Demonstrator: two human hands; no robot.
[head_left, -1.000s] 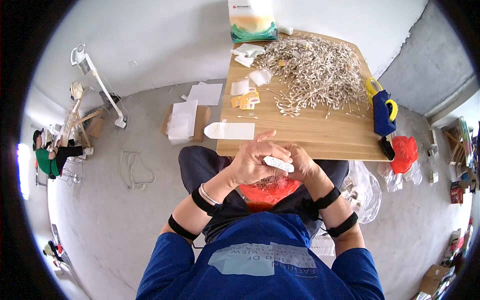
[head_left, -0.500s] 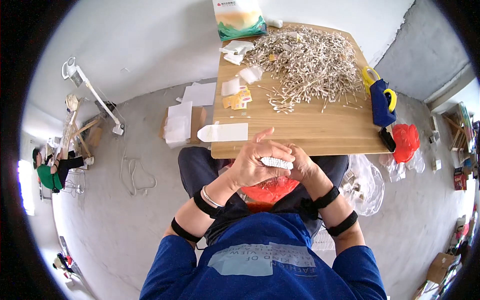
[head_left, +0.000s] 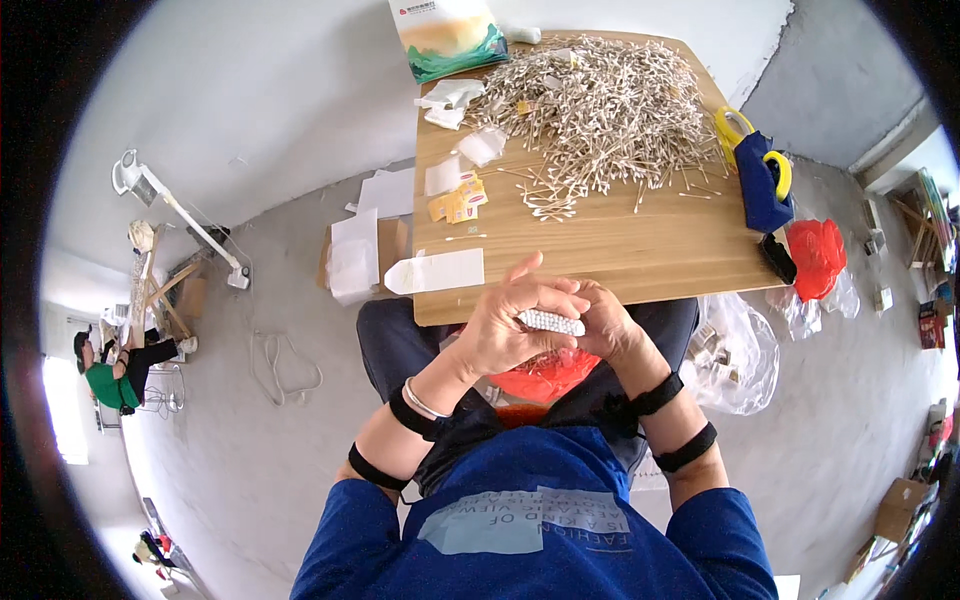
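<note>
A tight bundle of cotton swabs (head_left: 550,322) sits between my two hands, just off the table's near edge, its white tips forming an even face. My left hand (head_left: 490,330) wraps it from the left, index finger raised. From the right, my right hand (head_left: 608,325) closes against the bundle's other end; some of its fingers are hidden. Across the wooden table (head_left: 620,250) spreads a big pile of loose cotton swabs (head_left: 600,115). Nearest my left hand lies a white card with a pointed end (head_left: 435,270). Behind it are yellow labels (head_left: 458,200) and small clear plastic bags (head_left: 482,147).
A blue tape dispenser (head_left: 764,190) with yellow rolls stands at the table's right edge, above a red bag (head_left: 817,258). Another red bag (head_left: 545,375) is between my knees. Right of my leg lies a clear bag of small boxes (head_left: 735,355). A person in green (head_left: 110,385) sits far left.
The view has shifted slightly, so the table appears a little tilted and further left. Both hands keep their hold on the swab bundle, nearly unmoved.
</note>
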